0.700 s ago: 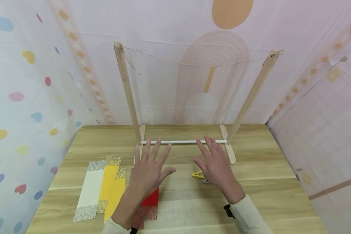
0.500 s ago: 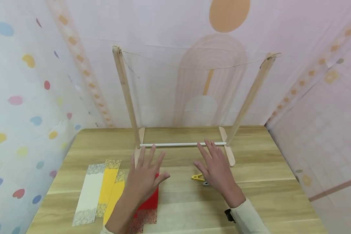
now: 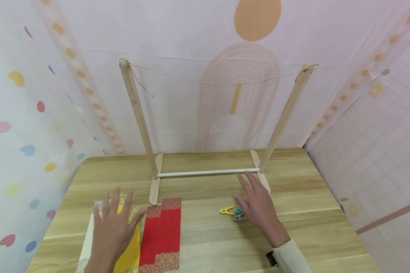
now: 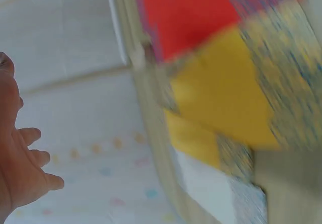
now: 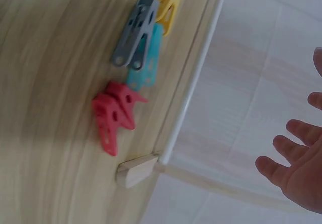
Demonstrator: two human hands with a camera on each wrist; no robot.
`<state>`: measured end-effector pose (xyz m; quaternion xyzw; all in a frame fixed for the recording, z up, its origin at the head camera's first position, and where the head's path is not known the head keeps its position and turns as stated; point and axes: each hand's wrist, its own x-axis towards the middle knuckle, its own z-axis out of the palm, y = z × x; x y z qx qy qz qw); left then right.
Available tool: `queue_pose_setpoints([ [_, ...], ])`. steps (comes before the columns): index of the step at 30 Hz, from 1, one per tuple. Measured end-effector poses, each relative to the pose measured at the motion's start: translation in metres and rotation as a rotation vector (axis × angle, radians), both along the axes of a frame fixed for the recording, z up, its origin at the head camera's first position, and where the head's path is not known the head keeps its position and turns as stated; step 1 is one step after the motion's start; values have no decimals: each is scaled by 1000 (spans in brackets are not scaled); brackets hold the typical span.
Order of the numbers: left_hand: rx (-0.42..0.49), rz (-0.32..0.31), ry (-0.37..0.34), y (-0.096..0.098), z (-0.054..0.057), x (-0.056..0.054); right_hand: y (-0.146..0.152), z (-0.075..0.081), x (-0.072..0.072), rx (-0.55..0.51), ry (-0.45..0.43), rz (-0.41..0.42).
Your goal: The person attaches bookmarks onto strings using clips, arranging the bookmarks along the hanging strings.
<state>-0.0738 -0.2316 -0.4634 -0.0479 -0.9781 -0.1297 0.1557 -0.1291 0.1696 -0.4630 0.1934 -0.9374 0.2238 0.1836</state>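
Observation:
My left hand (image 3: 113, 218) hovers flat with spread fingers over the yellow paper strips (image 3: 130, 250) at the near left of the table; whether it touches them I cannot tell. A red strip with patterned ends (image 3: 161, 231) lies just right of it, uncovered. My right hand (image 3: 254, 201) is open, palm down, above a small heap of clothespins: yellow (image 3: 227, 211), teal (image 3: 238, 209) and grey (image 3: 240, 217). The right wrist view shows grey (image 5: 133, 32), yellow (image 5: 169, 2), teal (image 5: 145, 70) and red (image 5: 113, 117) pins lying untouched, with the hand (image 5: 297, 171) away from them. The left wrist view is blurred.
A wooden stand with two slanted posts (image 3: 136, 113), a sagging string (image 3: 215, 82) across the top and a white rod (image 3: 208, 173) at its base stands at the back of the wooden table (image 3: 311, 227). A white lace-edged strip (image 3: 87, 246) lies leftmost. Cloth walls enclose three sides.
My left hand moved left and back toward me, off the red strip and over the yellow strips. My right hand drew back slightly from the white rod.

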Motion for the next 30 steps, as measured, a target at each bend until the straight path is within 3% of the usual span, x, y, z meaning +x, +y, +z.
queue_pose_setpoints([
  [5, 6, 135, -64, -43, -16, 11, 7, -6, 1, -5, -29, -30],
  [11, 66, 337, -292, -82, -30, 21, 14, -15, 1, -3, -90, -91],
  [14, 71, 398, -424, -96, -37, 22, 18, -20, -1, -8, -97, -121],
  [19, 101, 421, -631, -115, -44, 23, 21, -25, -1, -8, -174, -190],
  [25, 175, 444, -706, -127, -57, 24, 27, -26, -1, -1, -393, -278],
  [30, 201, 430, -725, -136, -63, 22, 31, -33, 1, -22, -523, -274],
])
